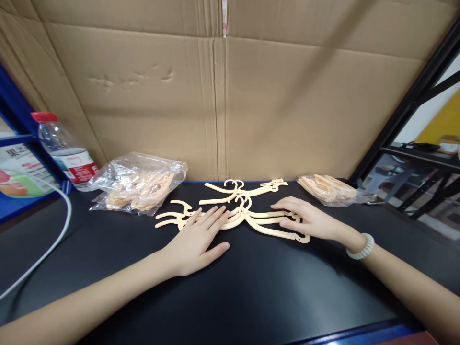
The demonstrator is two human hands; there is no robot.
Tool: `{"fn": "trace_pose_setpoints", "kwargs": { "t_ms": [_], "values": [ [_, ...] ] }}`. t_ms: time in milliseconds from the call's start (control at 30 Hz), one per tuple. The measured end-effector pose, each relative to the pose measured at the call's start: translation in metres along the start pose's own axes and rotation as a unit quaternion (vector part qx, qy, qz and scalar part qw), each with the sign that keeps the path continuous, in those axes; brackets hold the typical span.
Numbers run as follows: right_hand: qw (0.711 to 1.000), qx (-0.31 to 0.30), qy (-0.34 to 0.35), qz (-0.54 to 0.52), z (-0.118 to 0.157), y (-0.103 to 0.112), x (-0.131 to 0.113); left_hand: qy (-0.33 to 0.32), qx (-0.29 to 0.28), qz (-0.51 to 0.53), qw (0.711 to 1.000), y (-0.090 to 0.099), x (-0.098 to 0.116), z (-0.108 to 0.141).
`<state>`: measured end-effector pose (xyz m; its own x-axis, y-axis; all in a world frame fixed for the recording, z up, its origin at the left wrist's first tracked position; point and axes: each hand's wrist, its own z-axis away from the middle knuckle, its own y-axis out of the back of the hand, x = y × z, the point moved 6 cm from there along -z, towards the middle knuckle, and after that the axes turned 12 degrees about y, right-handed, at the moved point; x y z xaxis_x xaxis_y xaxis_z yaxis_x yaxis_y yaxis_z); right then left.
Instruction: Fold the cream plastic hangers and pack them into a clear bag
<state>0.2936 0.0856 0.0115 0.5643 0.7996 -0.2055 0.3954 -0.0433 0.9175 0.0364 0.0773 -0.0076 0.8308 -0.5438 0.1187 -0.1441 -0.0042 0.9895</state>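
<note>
Head view: nearest is the smooth black table point(273, 297), dully shining; over it the left hand point(199, 237) lies palm down and open, fingers spread flat across the left part of the front hangers point(269, 232), thumb apart on the bare surface; the right hand point(309, 218) is half open, fingers reaching over the right ends of the same hangers, thumb below them, though whether it pinches any is hard to tell; a ring of pale, rounded beads, the bracelet point(360, 247), circles the right wrist. These hangers are cream, slim and curved, seemingly plastic, with round hooks bunched at the middle and curled ends; just beyond lie the back hangers point(255, 192), similar in shape; farther left sits a crinkled, glossy clear bag point(138, 184) of cream pieces, and at the right a smaller clear bag point(328, 189) holds more; behind the left bag leans a clear bottle point(66, 148) with a ribbed red cap; beyond everything rises creased, matte brown cardboard point(287, 96).
</note>
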Motion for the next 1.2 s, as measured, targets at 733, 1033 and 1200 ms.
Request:
{"fn": "trace_pose_setpoints", "kwargs": {
  "t_ms": [733, 1033, 1200],
  "values": [
    [0.997, 0.041, 0.053, -0.031, -0.002, -0.012, -0.021, -0.001, 0.002, 0.001, 1.0, -0.005, 0.022, 0.023],
    [1.0, -0.023, -0.008, -0.007, 0.008, -0.028, -0.004, 0.051, 0.0, -0.023, 0.998, -0.005, 0.004, 0.015],
    [0.999, -0.032, -0.01, -0.005, 0.009, -0.027, 0.004, 0.036, -0.021, -0.018, 0.999, -0.005, 0.004, 0.014]
  ]
}}
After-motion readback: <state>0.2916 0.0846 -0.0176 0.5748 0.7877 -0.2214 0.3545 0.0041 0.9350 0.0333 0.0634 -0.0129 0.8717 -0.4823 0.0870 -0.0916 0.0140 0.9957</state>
